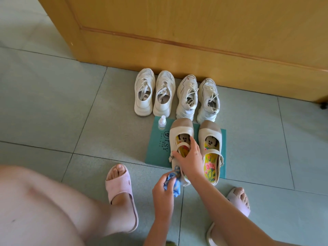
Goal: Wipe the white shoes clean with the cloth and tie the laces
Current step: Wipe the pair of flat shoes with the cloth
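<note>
Two pairs of white lace-up sneakers stand against the wooden door: the left pair and the right pair, all with loose laces. In front of them, two cream strap shoes rest on a teal mat. My right hand grips the left cream shoe at its opening, fingers reaching inside and thumb on the strap. My left hand holds a bunched blue cloth against that shoe's heel. The right cream shoe lies untouched beside it.
A small clear bottle with a white cap stands on the mat's far left corner. My feet in pink slippers are planted on the grey tiled floor on either side of my arms. The wooden door closes off the far side.
</note>
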`<act>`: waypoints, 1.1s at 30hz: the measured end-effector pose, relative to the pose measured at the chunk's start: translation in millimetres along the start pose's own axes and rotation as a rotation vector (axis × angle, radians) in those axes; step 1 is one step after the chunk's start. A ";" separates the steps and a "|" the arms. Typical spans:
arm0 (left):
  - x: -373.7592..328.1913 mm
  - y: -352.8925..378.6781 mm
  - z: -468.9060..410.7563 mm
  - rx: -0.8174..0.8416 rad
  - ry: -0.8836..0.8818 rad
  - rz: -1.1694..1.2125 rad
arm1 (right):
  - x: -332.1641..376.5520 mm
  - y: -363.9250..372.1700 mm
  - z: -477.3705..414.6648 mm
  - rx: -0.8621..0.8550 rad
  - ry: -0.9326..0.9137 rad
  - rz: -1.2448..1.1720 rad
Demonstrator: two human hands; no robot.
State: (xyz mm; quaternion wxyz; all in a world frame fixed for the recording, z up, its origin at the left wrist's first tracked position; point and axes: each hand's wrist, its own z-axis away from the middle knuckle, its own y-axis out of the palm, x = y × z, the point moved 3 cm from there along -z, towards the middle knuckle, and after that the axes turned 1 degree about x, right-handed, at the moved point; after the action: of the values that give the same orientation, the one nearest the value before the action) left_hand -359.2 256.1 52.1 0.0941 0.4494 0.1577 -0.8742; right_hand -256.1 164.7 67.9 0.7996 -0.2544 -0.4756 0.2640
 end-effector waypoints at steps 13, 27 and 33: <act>10.0 -24.4 -20.4 -0.084 -0.091 0.040 | 5.4 -4.5 6.9 0.126 0.012 -0.039; -45.3 -17.3 -95.3 0.100 0.147 -0.099 | -3.6 -32.6 68.0 -0.032 -0.045 -0.065; -39.0 -37.8 -85.8 -0.205 0.159 -0.133 | -14.3 -36.5 79.5 0.003 0.044 -0.148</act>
State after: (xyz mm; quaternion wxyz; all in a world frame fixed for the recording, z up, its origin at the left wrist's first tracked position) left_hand -283.3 323.2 44.3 0.0684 0.4940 0.2824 -0.8195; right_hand -326.5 140.9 116.2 0.8277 -0.2232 -0.4749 0.1990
